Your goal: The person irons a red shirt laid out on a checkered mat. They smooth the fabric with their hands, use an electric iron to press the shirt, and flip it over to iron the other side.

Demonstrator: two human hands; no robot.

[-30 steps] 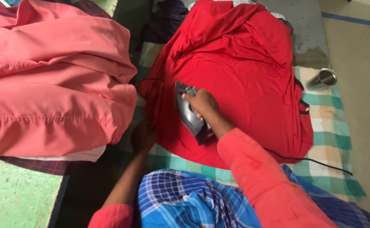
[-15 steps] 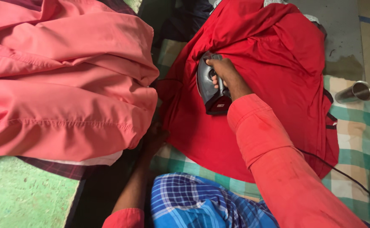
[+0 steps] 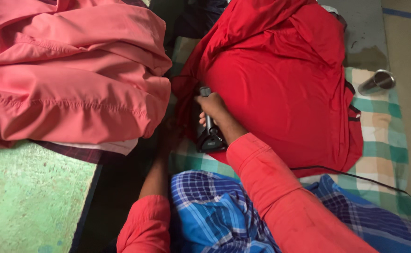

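Checked cloth [image 3: 383,140] on floor; right hand [image 3: 213,107] closed around iron [image 3: 209,133] on red garment [image 3: 280,89]; left hand [image 3: 168,136] shadowed, grip unclear; pink clothes [image 3: 69,70] upper left, steel cup [image 3: 377,82] right.

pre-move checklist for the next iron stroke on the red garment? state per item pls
1. Right hand grips the iron by its handle: ok.
2. Iron sits at the left edge of the red garment: ok.
3. Left hand away from the iron's hot face: cannot tell, it is in shadow close beside the iron.
4. Black cord free of the stroke path: ok, it trails right over the checked cloth.
5. Metal cup away from the garment: ok, though close to its edge.
6. Pink clothes pile apart from the iron: ok.
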